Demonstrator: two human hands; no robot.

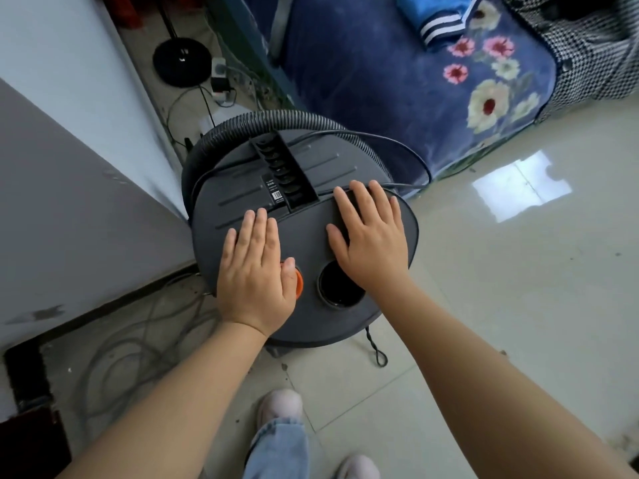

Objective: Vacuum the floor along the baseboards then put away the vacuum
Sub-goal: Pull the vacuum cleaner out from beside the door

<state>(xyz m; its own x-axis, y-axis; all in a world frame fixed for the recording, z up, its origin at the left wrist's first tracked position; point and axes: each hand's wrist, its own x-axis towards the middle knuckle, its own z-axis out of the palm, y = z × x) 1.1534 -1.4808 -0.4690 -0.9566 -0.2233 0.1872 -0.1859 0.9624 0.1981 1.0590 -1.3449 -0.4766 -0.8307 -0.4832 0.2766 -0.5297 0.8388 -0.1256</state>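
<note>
While both the left hand (254,271) and right hand (371,236) press flat-fingered on the vacuum (311,243), wall (86,209) crowds its left and tiled floor (501,288) lies open rightward.

One label only: a small black sticker (275,190) on the grey top of the vacuum (311,216), centre of the frame, just left of the ribbed black handle slot (283,167). It carries a white barcode patch at its lower end and a few lines of pale print above, too small and blurred to read. No brand name, number or sign legible anywhere else in the frame.
</note>
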